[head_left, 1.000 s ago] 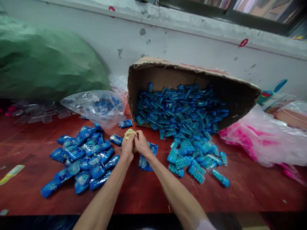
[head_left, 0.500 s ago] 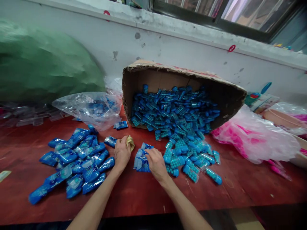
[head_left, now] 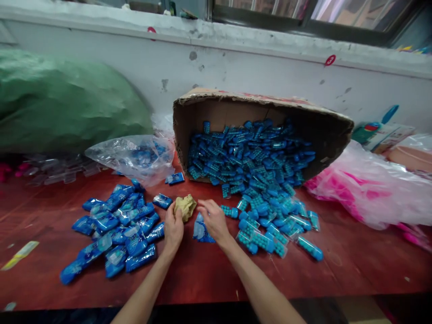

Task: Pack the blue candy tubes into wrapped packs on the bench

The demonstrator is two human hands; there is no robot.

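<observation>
The left hand (head_left: 173, 227) pinches a crumpled yellowish wad (head_left: 184, 206) on the red worktop (head_left: 202, 274) in a loose grip, while the right hand (head_left: 213, 220), fingers spread and holding nothing, presses blue packets (head_left: 201, 230) that could slide away.

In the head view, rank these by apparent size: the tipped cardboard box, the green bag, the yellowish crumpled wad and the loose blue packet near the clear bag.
1-2. Green bag and tipped cardboard box: similar, bag cut off by the frame, so unranked.
3. Yellowish crumpled wad at the left hand.
4. Loose blue packet, slightly smaller, though farther away.
</observation>
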